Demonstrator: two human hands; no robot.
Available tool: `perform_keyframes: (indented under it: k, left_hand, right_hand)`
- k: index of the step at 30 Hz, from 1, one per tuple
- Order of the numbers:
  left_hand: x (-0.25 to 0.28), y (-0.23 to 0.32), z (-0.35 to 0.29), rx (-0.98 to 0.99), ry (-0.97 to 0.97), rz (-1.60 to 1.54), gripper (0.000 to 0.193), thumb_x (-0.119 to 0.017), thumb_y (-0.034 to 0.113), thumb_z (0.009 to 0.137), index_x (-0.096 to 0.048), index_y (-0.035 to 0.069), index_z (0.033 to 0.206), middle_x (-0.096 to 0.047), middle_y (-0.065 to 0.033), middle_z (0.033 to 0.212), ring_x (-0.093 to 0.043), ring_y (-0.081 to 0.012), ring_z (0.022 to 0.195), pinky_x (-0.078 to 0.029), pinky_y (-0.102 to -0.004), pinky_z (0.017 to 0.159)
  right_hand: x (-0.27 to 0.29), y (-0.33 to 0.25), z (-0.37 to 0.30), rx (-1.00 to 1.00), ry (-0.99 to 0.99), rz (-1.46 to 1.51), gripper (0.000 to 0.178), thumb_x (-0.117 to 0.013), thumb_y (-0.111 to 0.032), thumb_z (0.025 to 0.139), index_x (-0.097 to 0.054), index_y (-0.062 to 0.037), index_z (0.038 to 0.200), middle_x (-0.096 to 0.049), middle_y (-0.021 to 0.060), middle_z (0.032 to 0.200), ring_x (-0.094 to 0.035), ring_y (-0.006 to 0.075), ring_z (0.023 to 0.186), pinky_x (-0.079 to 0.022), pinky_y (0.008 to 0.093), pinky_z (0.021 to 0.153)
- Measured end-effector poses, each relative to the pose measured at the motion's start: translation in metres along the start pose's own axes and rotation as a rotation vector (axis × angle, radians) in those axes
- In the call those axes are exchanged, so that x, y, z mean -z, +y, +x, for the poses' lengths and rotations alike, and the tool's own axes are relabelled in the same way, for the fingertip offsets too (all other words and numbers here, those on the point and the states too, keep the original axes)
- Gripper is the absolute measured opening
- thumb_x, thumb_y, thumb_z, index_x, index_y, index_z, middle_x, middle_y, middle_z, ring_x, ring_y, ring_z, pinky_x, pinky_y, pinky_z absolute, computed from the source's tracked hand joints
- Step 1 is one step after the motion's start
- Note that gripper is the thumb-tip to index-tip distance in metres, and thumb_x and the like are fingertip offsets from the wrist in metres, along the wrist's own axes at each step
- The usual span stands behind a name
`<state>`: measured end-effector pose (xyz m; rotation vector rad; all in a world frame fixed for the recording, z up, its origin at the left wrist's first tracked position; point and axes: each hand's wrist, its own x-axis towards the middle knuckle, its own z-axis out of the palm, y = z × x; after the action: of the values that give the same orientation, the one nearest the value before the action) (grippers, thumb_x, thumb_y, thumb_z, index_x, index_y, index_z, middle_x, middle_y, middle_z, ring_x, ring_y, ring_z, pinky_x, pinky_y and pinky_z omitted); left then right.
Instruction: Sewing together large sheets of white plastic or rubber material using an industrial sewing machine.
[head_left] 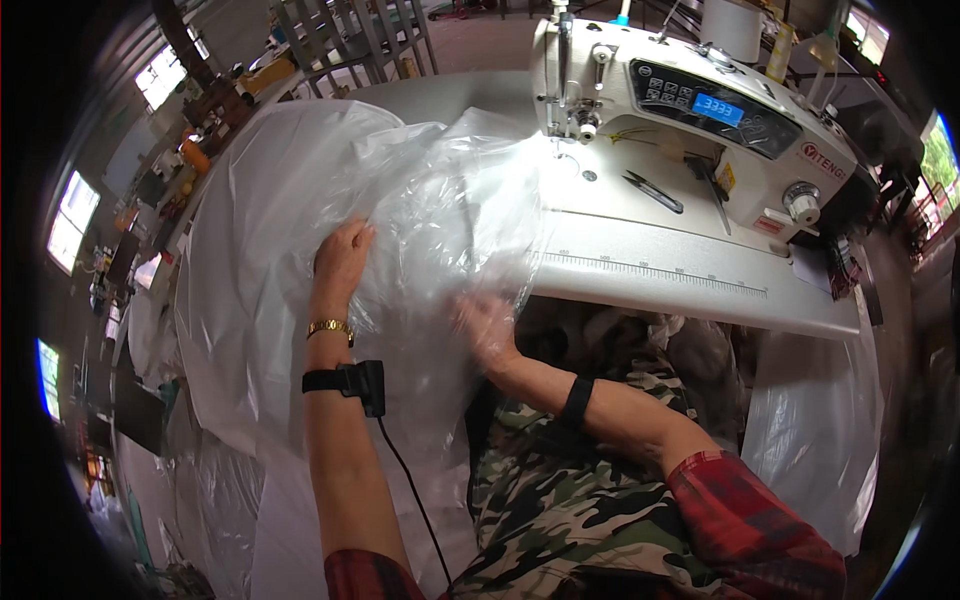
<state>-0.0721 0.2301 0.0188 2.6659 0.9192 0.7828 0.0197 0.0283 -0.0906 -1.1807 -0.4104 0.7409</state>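
Note:
A large heap of thin, translucent white plastic sheeting [270, 200] spreads over the left part of the sewing table and hangs down toward my lap. My left hand [343, 258] is on the sheeting with its fingers curled in, gripping a fold of it. To its right, my right hand [487, 325] is at the sheeting's near right edge, partly behind a clear layer. Motion smears its fingers, so their grip does not show. Just beyond the heap's right side stands a white sewing machine [690, 95], its lamp lit over the needle area.
Black thread snips [655, 193] lie on the machine bed, left of a dark-handled tool [708, 188]. A ruler strip [650, 272] runs along the bed's front. More plastic [815, 430] hangs at the right. Beyond the table is a metal rack [355, 40]. A cable trails from my left forearm.

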Motion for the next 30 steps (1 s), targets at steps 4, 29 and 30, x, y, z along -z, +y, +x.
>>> perform_keyframes:
  k: [4, 29, 30]
  left_hand:
    - [0.000, 0.001, -0.001, 0.006, -0.009, -0.022, 0.029, -0.053, 0.028, 0.097, -0.061, 0.000, 0.097, -0.062, -0.0207, 0.089, -0.059, -0.0397, 0.084, -0.046, -0.0447, 0.075]
    - [0.001, -0.044, -0.034, -0.062, 0.115, 0.088, 0.030, -0.060, 0.011, 0.093, -0.064, 0.006, 0.123, -0.064, -0.0136, 0.128, -0.060, -0.0322, 0.116, -0.045, -0.0409, 0.099]
    - [0.002, -0.050, -0.039, -0.062, 0.122, 0.181, 0.033, -0.060, 0.007, 0.092, -0.063, 0.007, 0.125, -0.062, -0.0122, 0.131, -0.058, -0.0312, 0.119, -0.043, -0.0418, 0.101]
  right_hand:
    - [0.008, -0.001, -0.002, 0.080, 0.013, -0.119, 0.030, -0.066, -0.028, 0.095, -0.069, 0.0013, 0.088, -0.068, 0.0069, 0.075, -0.063, 0.0136, 0.069, -0.051, 0.0305, 0.064]
    - [0.145, -0.087, -0.080, -0.420, -0.670, 0.357, 0.023, -0.060, -0.016, 0.091, -0.065, 0.0004, 0.107, -0.063, -0.0002, 0.095, -0.056, 0.0086, 0.082, -0.044, 0.0249, 0.074]
    - [0.144, -0.085, -0.081, -0.478, -0.638, 0.300, 0.026, -0.060, -0.016, 0.092, -0.064, 0.0006, 0.112, -0.064, 0.0011, 0.098, -0.059, 0.0108, 0.085, -0.047, 0.0267, 0.078]
